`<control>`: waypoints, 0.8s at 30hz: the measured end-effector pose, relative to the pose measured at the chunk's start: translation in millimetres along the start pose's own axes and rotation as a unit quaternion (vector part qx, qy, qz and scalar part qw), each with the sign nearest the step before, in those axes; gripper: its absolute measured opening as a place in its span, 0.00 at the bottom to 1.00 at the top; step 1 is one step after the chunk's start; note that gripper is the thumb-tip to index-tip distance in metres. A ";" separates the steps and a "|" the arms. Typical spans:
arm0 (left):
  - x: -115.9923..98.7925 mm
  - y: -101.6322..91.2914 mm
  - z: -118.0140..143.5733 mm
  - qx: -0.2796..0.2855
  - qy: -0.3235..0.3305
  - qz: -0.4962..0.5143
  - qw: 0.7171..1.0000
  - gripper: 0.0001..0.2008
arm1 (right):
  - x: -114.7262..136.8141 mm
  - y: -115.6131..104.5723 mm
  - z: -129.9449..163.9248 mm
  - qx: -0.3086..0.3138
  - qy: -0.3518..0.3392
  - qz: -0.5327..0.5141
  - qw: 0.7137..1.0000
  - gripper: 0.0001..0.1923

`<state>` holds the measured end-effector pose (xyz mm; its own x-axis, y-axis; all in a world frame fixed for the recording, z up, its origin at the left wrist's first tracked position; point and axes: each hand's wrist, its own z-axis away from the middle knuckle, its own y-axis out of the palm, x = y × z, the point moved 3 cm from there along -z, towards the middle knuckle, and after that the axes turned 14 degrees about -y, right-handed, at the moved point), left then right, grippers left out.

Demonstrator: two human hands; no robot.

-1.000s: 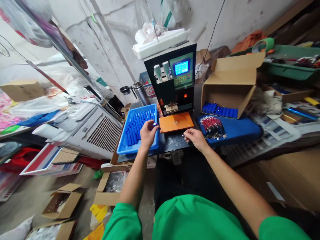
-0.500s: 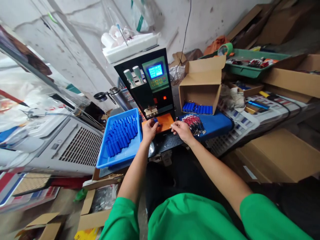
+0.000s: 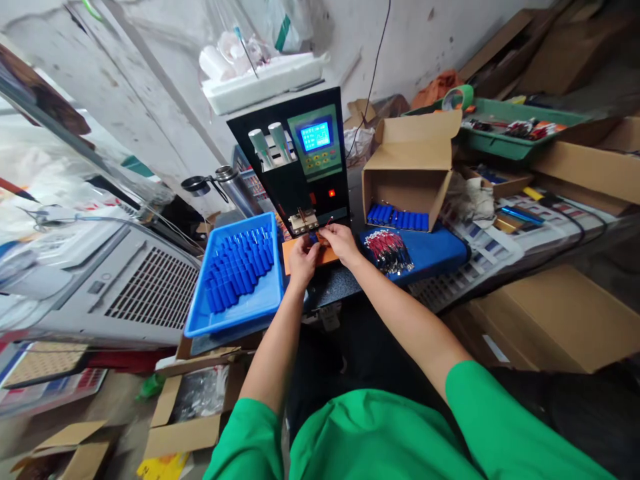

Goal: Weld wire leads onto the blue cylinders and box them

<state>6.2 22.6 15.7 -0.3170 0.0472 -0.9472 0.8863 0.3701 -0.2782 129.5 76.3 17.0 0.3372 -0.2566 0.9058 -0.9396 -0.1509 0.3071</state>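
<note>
Scuffed pale wall (image 3: 165, 47) backs a crowded corner, and on the dark counter (image 3: 333, 285) stands a black machine (image 3: 295, 175) with a lit screen (image 3: 315, 136). Both hands meet low at its front, over an orange board (image 3: 328, 256). The left hand (image 3: 303, 260) has its fingers and thumb closed around a blue cylinder (image 3: 313, 238), mostly hidden, just below the metal tips (image 3: 303, 221) of the machine. The right hand (image 3: 341, 244) pinches what looks like a thin red lead (image 3: 330, 220), close beside the cylinder; whether the two touch, I cannot tell.

Beside the left forearm, more blue cylinders stand in rows in a blue tray (image 3: 265, 310); right of the hands lie a bundle of red and black leads (image 3: 387, 251) and an open cardboard box (image 3: 407, 152) with further cylinders.

My reading is that the step in hand is lining up cylinder and lead under the tips; the next move calls for steady fingers and exact placement.
</note>
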 end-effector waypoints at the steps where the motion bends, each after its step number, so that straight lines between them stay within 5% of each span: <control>1: 0.6 0.3 0.4 -0.002 0.001 -0.001 1.000 0.09 | -2.3 2.3 -0.8 0.001 0.001 -0.009 1.000 0.14; 14: -2.9 1.8 4.4 -0.025 0.012 -0.004 1.000 0.09 | -3.7 7.8 0.3 0.001 0.025 -0.073 0.997 0.15; 24: -2.6 0.9 5.4 -0.026 0.019 -0.005 0.999 0.08 | -8.2 10.3 -1.6 0.033 -0.028 0.041 0.998 0.14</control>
<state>9.6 17.8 17.0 -0.3385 0.0779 -0.9377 0.8652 0.4175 -0.2776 117.0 78.4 13.1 0.2635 -0.3240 0.9086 -0.9591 -0.1885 0.2110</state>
